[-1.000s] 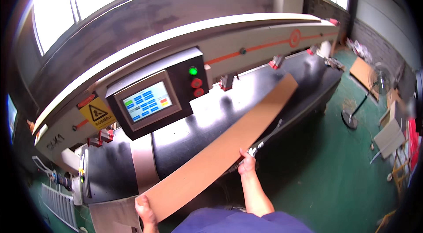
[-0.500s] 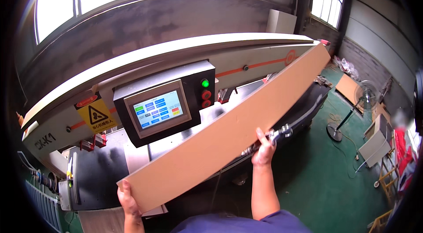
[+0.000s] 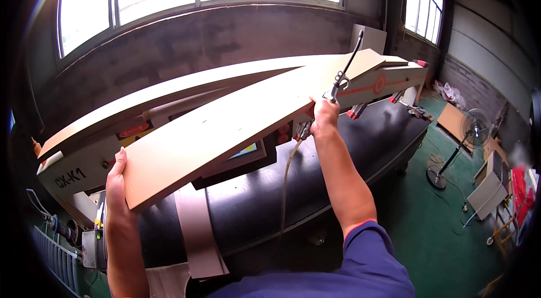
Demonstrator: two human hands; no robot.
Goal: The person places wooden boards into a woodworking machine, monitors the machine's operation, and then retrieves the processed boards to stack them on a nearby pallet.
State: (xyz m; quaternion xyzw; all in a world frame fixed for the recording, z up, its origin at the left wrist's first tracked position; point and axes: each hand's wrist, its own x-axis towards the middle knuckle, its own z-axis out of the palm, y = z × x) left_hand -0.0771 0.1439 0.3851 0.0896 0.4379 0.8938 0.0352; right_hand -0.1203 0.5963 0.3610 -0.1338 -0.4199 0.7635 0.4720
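We judged the long board [image 3: 236, 123] stiff and unwieldy above the machine [image 3: 338, 146]: our left hand [image 3: 116, 182] clasped its near end, our right hand [image 3: 324, 117] pinched its edge along with an air gun [image 3: 345, 72].

Board [image 3: 236, 123] before machine [image 3: 360, 146]

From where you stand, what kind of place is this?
Most likely a woodworking shop or small factory. A long industrial machine with a black bed fills the room, the person's hands lift a long flat board over it, and more panels and a pedestal fan stand on the green floor.
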